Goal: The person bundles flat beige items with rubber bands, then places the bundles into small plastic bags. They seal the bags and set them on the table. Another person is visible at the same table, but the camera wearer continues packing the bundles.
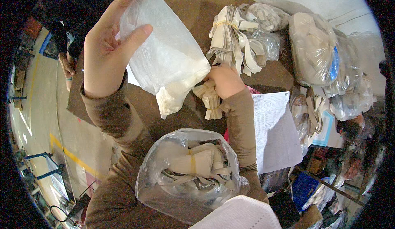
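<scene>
The left hand (108, 50) pinches a clear plastic bag (166, 56) raised upright; its lower end hangs just left of the cream strip bundle (210, 99) clenched by the right hand (225, 81).

Clear plastic bag (164, 52) upright; cream strap bundle (210, 99) on table

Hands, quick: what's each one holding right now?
Left hand: closed on the clear plastic bag, lifted above the table.
Right hand: closed on a bundle of cream strips.
</scene>
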Tool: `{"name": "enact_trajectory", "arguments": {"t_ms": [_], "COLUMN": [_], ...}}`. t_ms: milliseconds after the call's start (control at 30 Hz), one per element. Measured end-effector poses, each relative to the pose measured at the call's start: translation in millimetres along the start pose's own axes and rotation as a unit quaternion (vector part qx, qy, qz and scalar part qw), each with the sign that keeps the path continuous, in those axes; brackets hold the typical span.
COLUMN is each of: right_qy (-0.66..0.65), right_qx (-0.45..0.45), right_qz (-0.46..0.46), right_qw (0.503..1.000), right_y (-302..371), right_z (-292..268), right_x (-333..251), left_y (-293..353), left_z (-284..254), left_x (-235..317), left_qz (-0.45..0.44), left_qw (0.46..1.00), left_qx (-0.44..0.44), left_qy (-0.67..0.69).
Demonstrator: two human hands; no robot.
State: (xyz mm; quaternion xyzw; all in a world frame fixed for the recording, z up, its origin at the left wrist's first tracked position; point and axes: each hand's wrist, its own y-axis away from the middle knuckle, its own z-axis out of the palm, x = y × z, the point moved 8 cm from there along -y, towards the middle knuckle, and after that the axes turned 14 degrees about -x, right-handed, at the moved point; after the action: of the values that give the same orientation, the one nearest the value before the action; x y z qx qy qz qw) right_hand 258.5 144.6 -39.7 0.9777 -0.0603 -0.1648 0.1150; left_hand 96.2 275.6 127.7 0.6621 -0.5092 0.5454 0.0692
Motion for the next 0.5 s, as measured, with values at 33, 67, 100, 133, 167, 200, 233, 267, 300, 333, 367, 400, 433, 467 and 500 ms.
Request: {"name": "enact_trajectory", "arguments": {"t_ms": [33, 67, 100, 133, 167, 200, 233, 267, 300, 333, 367, 400, 433, 467, 500], "right_qy": [0.002, -0.036, -0.071, -0.107, -0.101, -0.149, -0.194, -0.238, -0.32, -0.299, -0.277, -0.251, -0.224, -0.148, -0.098], "right_qx": [-0.035, -0.016, 0.005, 0.026, 0.107, 0.194, 0.28, 0.365, 0.413, 0.455, 0.495, 0.535, 0.571, 0.596, 0.617], "right_qz": [-0.022, -0.033, -0.04, -0.048, -0.058, -0.018, 0.021, 0.058, 0.076, 0.072, 0.067, 0.065, 0.076, 0.115, 0.105], "right_qw": [0.999, 0.999, 0.997, 0.993, 0.987, 0.969, 0.94, 0.898, 0.849, 0.836, 0.821, 0.804, 0.786, 0.781, 0.774], "right_y": [2, 6, 11, 16, 31, 46, 64, 82, 97, 110, 123, 139, 150, 162, 171], "right_z": [3, 0, -7, -15, -33, -47, -57, -64, -62, -67, -72, -76, -74, -76, -76], "right_x": [3, 6, 9, 10, 9, 18, 26, 33, 45, 44, 43, 41, 40, 34, 24], "left_y": [1, 3, 4, 5, 4, 3, 1, 2, 5, 8, 6, 4, 4, 4, 3], "left_z": [0, 0, 1, 2, 3, 4, 6, 6, 6, 6, 6, 11, 16, 21, 24], "left_x": [1, -2, -3, -6, -5, -5, -3, -7, -13, -19, -16, -15, -12, -8, -3], "left_qz": [0.005, -0.02, -0.043, -0.065, -0.046, -0.024, -0.001, -0.029, -0.052, -0.076, -0.058, -0.059, -0.063, -0.067, -0.068], "left_qw": [1.0, 0.999, 0.997, 0.994, 0.993, 0.991, 0.988, 0.989, 0.989, 0.988, 0.994, 0.993, 0.993, 0.992, 0.991], "left_qx": [-0.01, -0.014, -0.018, -0.024, -0.018, -0.01, -0.002, -0.014, -0.028, -0.043, -0.066, -0.079, -0.09, -0.1, -0.112], "left_qy": [0.01, 0.032, 0.056, 0.08, 0.103, 0.13, 0.157, 0.146, 0.139, 0.131, 0.071, 0.067, 0.051, 0.035, 0.036]}}
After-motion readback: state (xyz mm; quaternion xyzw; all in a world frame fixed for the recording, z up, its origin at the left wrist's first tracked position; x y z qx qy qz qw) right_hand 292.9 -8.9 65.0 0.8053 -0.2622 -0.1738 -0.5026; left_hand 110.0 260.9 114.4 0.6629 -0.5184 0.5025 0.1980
